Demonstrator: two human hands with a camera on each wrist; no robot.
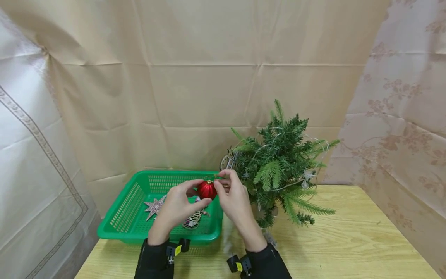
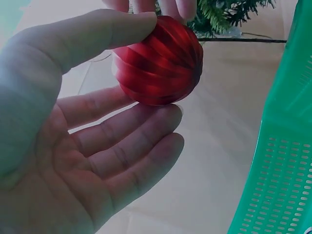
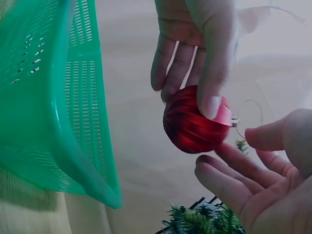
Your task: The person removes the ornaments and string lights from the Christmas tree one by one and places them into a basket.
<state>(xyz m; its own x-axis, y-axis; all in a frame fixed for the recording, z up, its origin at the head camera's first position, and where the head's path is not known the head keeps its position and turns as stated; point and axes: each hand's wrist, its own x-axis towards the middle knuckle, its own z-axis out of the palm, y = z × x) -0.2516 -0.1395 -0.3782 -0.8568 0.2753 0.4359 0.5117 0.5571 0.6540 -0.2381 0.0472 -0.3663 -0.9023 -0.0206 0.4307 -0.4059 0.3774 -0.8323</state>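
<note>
A red, swirl-ribbed Christmas ball (image 1: 207, 190) is held up over the right side of the green basket (image 1: 120, 233). My left hand (image 1: 177, 204) grips it between thumb and fingers; in the left wrist view the thumb (image 2: 131, 27) lies across the ball and the other fingers spread beneath it. At the ball's metal cap, my right hand (image 1: 236, 199) pinches the thin hanging loop (image 3: 262, 113) with thumb and forefinger. Its other fingertips (image 3: 207, 168) lie close under the ball. A small artificial Christmas tree (image 1: 278, 155) stands just right of the hands.
Inside the basket lie a glittery star (image 1: 153, 208) and a patterned cut-out ornament (image 1: 192, 221). The tree carries a silvery garland, a star-like ornament (image 1: 308, 175) and a wheel-shaped ornament (image 1: 227, 162) on its left. Everything rests on a wooden table (image 1: 366, 232) with cloth hung behind.
</note>
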